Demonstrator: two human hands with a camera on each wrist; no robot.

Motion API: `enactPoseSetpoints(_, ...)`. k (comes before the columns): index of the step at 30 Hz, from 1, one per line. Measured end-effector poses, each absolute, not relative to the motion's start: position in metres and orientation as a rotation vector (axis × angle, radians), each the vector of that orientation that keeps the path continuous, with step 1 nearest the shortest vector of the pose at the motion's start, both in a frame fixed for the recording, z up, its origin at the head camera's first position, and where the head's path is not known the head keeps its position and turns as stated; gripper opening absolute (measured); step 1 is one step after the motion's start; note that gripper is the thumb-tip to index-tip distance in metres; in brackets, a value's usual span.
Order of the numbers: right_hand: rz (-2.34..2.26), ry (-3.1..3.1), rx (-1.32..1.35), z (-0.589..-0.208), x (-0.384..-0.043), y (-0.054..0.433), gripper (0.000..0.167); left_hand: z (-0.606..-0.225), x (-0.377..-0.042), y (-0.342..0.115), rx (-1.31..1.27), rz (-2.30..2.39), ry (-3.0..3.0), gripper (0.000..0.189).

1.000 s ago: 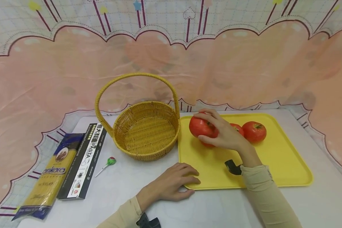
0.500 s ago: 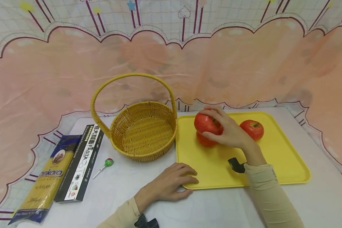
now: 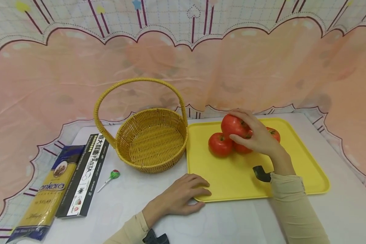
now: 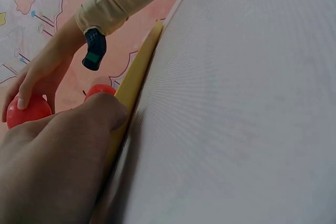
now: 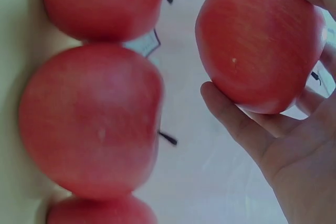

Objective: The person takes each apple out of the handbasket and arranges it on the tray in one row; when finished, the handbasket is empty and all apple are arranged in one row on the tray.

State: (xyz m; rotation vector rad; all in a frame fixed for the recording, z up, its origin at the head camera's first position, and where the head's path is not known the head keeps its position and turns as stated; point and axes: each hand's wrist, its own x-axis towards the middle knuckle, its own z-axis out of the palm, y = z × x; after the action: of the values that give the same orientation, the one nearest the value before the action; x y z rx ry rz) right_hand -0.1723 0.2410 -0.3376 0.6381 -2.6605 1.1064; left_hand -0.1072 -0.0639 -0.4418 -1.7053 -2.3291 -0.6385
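Observation:
My right hand (image 3: 257, 135) holds a red apple (image 3: 233, 124) with spread fingers and thumb. That apple hangs above the other apples on the yellow tray (image 3: 231, 183). To its lower left sits one apple (image 3: 220, 144); a second (image 3: 242, 147) is partly covered by my thumb, and a third (image 3: 273, 133) peeks out behind the hand. Seen from the right wrist, the held apple (image 5: 260, 43) is apart from a row of apples with dark stems. My left hand (image 3: 183, 195) rests at the tray's near left corner, fingers relaxed over the rim.
Left of the tray stands a wicker basket (image 3: 152, 166) with a tall handle and nothing inside. A lollipop (image 3: 114, 174), a black and white pasta box (image 3: 84, 179) and a yellow and blue pasta bag (image 3: 47, 193) lie further left. A patterned cloth (image 3: 183, 74) hangs behind.
My right hand has carried the held apple to the right and slightly back, uncovering the left apple on the tray. My left hand stays at the tray corner. The head view has shifted slightly.

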Motion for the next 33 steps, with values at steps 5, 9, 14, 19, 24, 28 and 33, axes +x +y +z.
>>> enactPoseSetpoints(5,1.131,-2.705,0.513,-0.337,-0.170,0.253,0.069,-0.442,-0.108,-0.063,-1.706,-0.637,-2.318,0.026)
enactPoseSetpoints(9,1.125,-2.714,0.458,-0.335,-0.170,0.260,0.070,-0.442,-0.108,-0.063,-1.705,-0.639,-2.313,0.026)
enactPoseSetpoints(14,1.116,-2.679,0.425,-0.332,-0.170,0.269,0.069,-0.441,-0.107,-0.063,-1.700,-0.627,-2.312,0.026)
enactPoseSetpoints(19,1.131,-2.682,0.360,-0.329,-0.168,0.277,0.070,-0.441,-0.107,-0.063,-1.696,-0.626,-2.316,0.027)
enactPoseSetpoints(24,1.116,-2.677,0.326,-0.329,-0.167,0.284,0.071,-0.440,-0.107,-0.063,-1.700,-0.645,-2.317,0.027)
enactPoseSetpoints(28,1.099,-2.658,0.300,-0.331,-0.165,0.292,0.070,-0.441,-0.107,-0.064,-1.706,-0.648,-2.311,0.027)
enactPoseSetpoints(33,1.098,-2.669,0.262,-0.333,-0.163,0.299,0.071,-0.441,-0.107,-0.064,-1.709,-0.636,-2.330,0.027)
